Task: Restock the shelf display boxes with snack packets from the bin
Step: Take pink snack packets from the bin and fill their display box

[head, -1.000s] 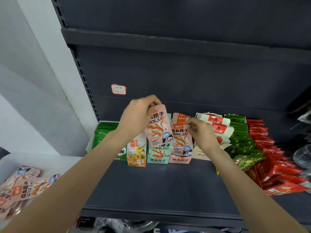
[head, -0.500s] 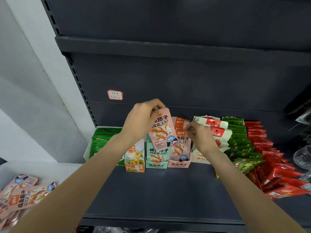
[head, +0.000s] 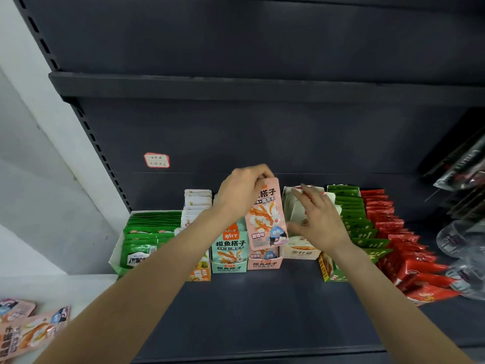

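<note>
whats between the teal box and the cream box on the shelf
In the head view, the pink box stands between the teal box and the cream box, with the left hand's pink packet over it.

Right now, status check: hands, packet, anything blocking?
Left hand pinching pink packet by its top, above pink display box. Right hand open, fingers on the cream packets beside it. Nothing blocking the box.

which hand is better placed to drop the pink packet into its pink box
Left. The left hand already pinches the pink snack packet right above the pink display box; the right hand rests open beside it.
</note>
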Demonstrator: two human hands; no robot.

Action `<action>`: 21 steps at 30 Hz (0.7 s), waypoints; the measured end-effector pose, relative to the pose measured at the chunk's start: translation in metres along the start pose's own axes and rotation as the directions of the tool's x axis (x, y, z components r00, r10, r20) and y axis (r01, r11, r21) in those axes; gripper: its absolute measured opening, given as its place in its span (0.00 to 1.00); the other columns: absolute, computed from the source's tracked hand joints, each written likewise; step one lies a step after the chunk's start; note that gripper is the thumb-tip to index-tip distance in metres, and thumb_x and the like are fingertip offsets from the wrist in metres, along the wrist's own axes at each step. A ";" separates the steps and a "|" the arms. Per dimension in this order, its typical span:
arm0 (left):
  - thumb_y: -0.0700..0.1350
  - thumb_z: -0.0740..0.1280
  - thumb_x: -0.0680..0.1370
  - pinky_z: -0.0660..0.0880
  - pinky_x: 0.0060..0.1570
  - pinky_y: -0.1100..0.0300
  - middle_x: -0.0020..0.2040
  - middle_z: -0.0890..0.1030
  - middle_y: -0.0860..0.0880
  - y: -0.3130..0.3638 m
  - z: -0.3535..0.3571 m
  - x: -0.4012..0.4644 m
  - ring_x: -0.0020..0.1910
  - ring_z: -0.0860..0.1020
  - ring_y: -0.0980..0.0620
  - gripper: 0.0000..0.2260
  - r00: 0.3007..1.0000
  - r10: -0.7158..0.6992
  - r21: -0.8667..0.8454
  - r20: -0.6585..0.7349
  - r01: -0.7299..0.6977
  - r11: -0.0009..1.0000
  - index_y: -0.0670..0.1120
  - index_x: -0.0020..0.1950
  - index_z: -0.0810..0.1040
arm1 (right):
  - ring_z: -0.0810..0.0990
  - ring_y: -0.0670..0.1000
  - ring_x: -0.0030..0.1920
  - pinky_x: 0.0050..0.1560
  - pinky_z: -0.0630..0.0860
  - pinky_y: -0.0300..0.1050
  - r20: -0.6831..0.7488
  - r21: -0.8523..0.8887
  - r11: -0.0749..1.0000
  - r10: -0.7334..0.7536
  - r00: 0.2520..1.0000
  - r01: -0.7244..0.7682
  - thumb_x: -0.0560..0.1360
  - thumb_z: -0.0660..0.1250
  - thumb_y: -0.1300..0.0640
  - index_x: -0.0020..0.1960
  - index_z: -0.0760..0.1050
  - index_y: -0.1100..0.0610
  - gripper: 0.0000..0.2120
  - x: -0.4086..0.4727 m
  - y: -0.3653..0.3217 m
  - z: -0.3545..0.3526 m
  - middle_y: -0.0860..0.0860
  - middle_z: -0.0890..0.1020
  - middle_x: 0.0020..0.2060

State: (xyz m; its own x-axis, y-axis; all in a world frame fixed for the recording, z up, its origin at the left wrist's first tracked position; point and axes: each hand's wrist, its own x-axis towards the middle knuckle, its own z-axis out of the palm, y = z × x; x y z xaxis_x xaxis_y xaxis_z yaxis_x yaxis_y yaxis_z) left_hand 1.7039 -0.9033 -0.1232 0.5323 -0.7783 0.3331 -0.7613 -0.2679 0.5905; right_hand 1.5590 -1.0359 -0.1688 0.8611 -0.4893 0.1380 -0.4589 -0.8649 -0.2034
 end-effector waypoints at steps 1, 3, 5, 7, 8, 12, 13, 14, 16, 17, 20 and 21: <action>0.41 0.60 0.80 0.79 0.44 0.51 0.48 0.82 0.52 0.000 0.005 0.003 0.46 0.80 0.54 0.08 1.000 -0.009 0.017 0.024 0.009 1.000 0.49 0.53 0.78 | 0.51 0.53 0.76 0.74 0.49 0.48 0.018 -0.026 1.000 -0.004 1.000 0.005 0.72 0.67 0.39 0.76 0.54 0.50 0.39 0.000 0.001 0.000 0.51 0.55 0.76; 0.41 0.60 0.80 0.79 0.44 0.52 0.49 0.82 0.51 0.000 0.013 0.007 0.46 0.80 0.54 0.08 0.997 -0.037 0.046 0.069 0.034 0.998 0.50 0.53 0.78 | 0.48 0.52 0.76 0.75 0.46 0.48 0.051 -0.053 0.999 -0.003 0.999 0.006 0.71 0.66 0.37 0.77 0.50 0.48 0.41 0.001 0.002 -0.001 0.50 0.52 0.77; 0.41 0.60 0.81 0.79 0.44 0.52 0.49 0.82 0.50 -0.001 0.018 0.010 0.45 0.80 0.53 0.08 0.995 -0.062 0.048 0.081 0.058 0.997 0.50 0.54 0.78 | 0.47 0.52 0.76 0.74 0.45 0.48 0.071 -0.062 0.998 -0.002 0.998 0.006 0.72 0.66 0.38 0.77 0.48 0.48 0.42 0.002 0.004 -0.002 0.49 0.50 0.77; 0.41 0.60 0.80 0.79 0.45 0.52 0.48 0.82 0.51 -0.004 0.019 0.011 0.45 0.80 0.53 0.09 0.997 -0.065 0.030 0.048 0.064 0.998 0.50 0.53 0.78 | 0.46 0.52 0.76 0.74 0.45 0.47 0.079 -0.074 0.997 -0.005 0.997 0.011 0.72 0.67 0.40 0.77 0.47 0.48 0.42 0.003 0.006 -0.002 0.50 0.50 0.77; 0.41 0.60 0.80 0.79 0.44 0.52 0.48 0.82 0.52 -0.005 0.019 0.012 0.45 0.80 0.54 0.08 0.998 -0.058 0.016 0.022 0.057 0.998 0.50 0.53 0.78 | 0.47 0.52 0.76 0.74 0.45 0.47 0.080 -0.078 0.997 -0.008 0.997 0.014 0.72 0.67 0.40 0.77 0.47 0.48 0.42 0.003 0.006 -0.001 0.50 0.50 0.77; 0.39 0.61 0.80 0.78 0.44 0.52 0.47 0.82 0.52 -0.008 0.022 0.014 0.46 0.79 0.54 0.09 1.000 -0.018 0.006 0.007 0.018 1.000 0.49 0.52 0.79 | 0.48 0.51 0.76 0.74 0.46 0.47 0.069 -0.060 0.998 -0.013 0.998 0.017 0.72 0.68 0.42 0.77 0.48 0.48 0.42 0.005 0.007 0.001 0.50 0.51 0.77; 0.39 0.61 0.79 0.78 0.45 0.52 0.48 0.82 0.51 -0.009 0.024 0.014 0.46 0.79 0.53 0.09 1.000 -0.014 0.015 0.015 0.014 1.000 0.48 0.51 0.79 | 0.48 0.51 0.76 0.74 0.47 0.47 0.070 -0.050 0.999 -0.011 0.997 0.015 0.72 0.69 0.43 0.77 0.49 0.48 0.42 0.005 0.007 0.001 0.50 0.51 0.76; 0.39 0.61 0.79 0.78 0.45 0.52 0.48 0.82 0.51 -0.009 0.027 0.014 0.47 0.79 0.53 0.09 1.000 -0.013 0.025 0.021 0.013 1.000 0.48 0.51 0.79 | 0.48 0.51 0.76 0.74 0.47 0.47 0.073 -0.042 0.999 -0.009 0.997 0.012 0.72 0.69 0.43 0.77 0.49 0.48 0.42 0.006 0.007 0.000 0.50 0.52 0.76; 0.39 0.61 0.79 0.78 0.44 0.52 0.47 0.82 0.51 -0.012 0.032 0.015 0.46 0.80 0.52 0.09 0.998 -0.026 0.054 0.053 0.024 0.998 0.49 0.51 0.79 | 0.48 0.51 0.76 0.74 0.48 0.48 0.077 -0.038 0.999 -0.003 0.997 0.005 0.72 0.69 0.43 0.77 0.49 0.47 0.42 0.007 0.006 0.000 0.50 0.52 0.76; 0.39 0.60 0.79 0.78 0.44 0.52 0.47 0.82 0.50 -0.013 0.036 0.016 0.45 0.80 0.52 0.10 0.995 -0.041 0.075 0.094 0.034 0.997 0.50 0.52 0.79 | 0.49 0.51 0.76 0.74 0.48 0.48 0.077 -0.038 0.999 -0.001 0.997 0.004 0.72 0.69 0.43 0.77 0.49 0.47 0.42 0.007 0.006 0.000 0.50 0.52 0.76; 0.39 0.60 0.80 0.79 0.44 0.51 0.48 0.82 0.48 -0.018 0.047 0.016 0.44 0.80 0.51 0.10 0.968 -0.071 0.147 0.242 0.035 0.988 0.50 0.55 0.79 | 0.49 0.52 0.76 0.74 0.49 0.49 0.079 -0.032 0.999 0.004 0.997 -0.001 0.72 0.70 0.44 0.77 0.50 0.48 0.41 0.007 0.006 0.000 0.50 0.53 0.76; 0.39 0.60 0.80 0.79 0.44 0.50 0.50 0.82 0.48 -0.020 0.051 0.014 0.45 0.80 0.50 0.11 0.960 -0.075 0.169 0.269 0.030 0.985 0.50 0.56 0.78 | 0.49 0.51 0.76 0.74 0.49 0.48 0.079 -0.029 1.000 0.005 0.997 -0.003 0.72 0.70 0.44 0.77 0.50 0.48 0.41 0.007 0.005 -0.001 0.50 0.53 0.76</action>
State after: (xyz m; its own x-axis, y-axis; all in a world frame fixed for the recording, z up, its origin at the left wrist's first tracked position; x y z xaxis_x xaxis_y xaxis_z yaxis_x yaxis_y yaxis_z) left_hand 1.7079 -0.9375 -0.1678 0.4687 -0.8799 0.0781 -0.7967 -0.3829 0.4676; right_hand 1.5625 -1.0441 -0.1682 0.8733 -0.4834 0.0598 -0.4675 -0.8663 -0.1758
